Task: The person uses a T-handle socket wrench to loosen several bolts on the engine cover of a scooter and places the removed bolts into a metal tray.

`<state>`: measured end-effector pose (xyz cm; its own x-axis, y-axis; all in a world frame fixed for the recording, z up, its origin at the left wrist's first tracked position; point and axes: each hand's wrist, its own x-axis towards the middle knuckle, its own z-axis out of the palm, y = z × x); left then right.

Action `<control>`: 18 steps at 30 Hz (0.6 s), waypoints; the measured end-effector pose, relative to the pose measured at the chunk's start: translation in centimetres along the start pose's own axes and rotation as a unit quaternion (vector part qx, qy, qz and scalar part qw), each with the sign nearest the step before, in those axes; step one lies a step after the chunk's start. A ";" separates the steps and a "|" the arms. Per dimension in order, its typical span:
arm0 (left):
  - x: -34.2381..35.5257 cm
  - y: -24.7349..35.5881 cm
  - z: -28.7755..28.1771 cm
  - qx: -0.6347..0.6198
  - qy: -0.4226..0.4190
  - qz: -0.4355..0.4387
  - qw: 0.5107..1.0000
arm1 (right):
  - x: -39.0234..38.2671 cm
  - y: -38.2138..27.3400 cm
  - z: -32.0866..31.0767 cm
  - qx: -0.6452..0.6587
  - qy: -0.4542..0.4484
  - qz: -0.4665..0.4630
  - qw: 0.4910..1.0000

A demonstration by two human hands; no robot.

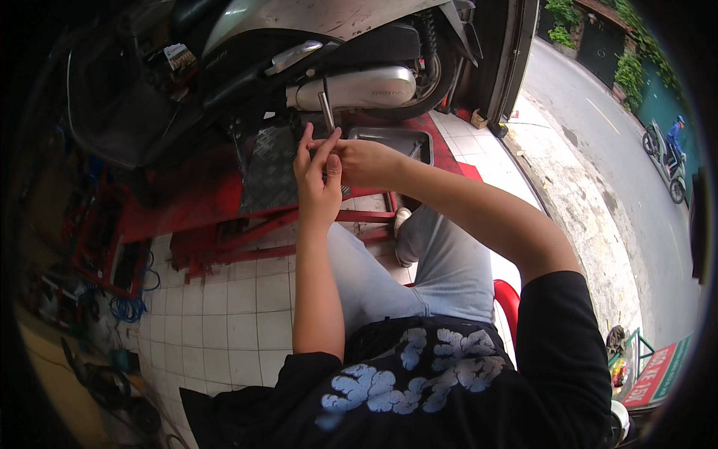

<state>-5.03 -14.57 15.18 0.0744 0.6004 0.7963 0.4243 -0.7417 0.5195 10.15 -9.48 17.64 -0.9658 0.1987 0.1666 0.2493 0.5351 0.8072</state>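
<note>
A shiny metal rod-shaped tool (326,111) stands nearly upright above my hands, in front of the scooter's silver engine cover (374,88). My right hand (360,162) is closed around its lower end, its fingers partly hidden behind my left hand. My left hand (320,178) rests against the right one, fingers stretched upward and apart, thumb raised beside the right hand's fingers. What the tool's lower end looks like is hidden. Just beyond the hands is the scooter (299,34), on a red lift platform (179,206) with a checkered metal plate (271,176).
A metal tray (424,141) holding a tool lies right of my hands on the platform. Blue hose (129,308) is coiled on the tiled floor (224,314) at left. I sit on a red seat (507,303). Outside, a rider (674,138) on a motorbike is on the street.
</note>
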 end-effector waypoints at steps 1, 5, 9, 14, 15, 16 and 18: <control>0.0 -0.2 0.3 -0.010 -0.006 -0.008 1.000 | -0.3 0.1 0.3 -0.014 -0.001 0.001 1.000; -0.2 0.4 0.8 -0.006 -0.014 -0.031 0.999 | -0.6 0.3 -1.7 -0.038 0.015 0.009 0.999; -0.3 0.7 1.3 -0.023 0.000 -0.047 0.999 | -1.2 -0.7 -1.8 -0.068 0.051 0.054 0.995; -0.6 0.9 1.8 -0.071 -0.007 -0.064 0.995 | -1.9 -1.7 -1.4 -0.044 0.022 0.063 0.997; -0.6 0.9 1.9 -0.077 -0.002 -0.067 0.995 | -1.9 -1.8 -1.6 -0.042 0.023 0.070 0.996; -0.6 0.9 2.0 -0.087 -0.001 -0.072 0.994 | -1.9 -2.0 -1.4 -0.038 0.030 0.080 0.996; -0.6 1.1 2.0 -0.106 -0.004 -0.083 0.991 | -1.9 -2.5 -1.1 -0.028 0.043 0.105 0.993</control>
<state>-2.79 -15.11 14.65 0.0261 0.7210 0.6924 0.2322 -0.6781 0.6973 11.32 -12.06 15.92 -0.8962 0.2286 0.3801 0.4435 0.4420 0.7797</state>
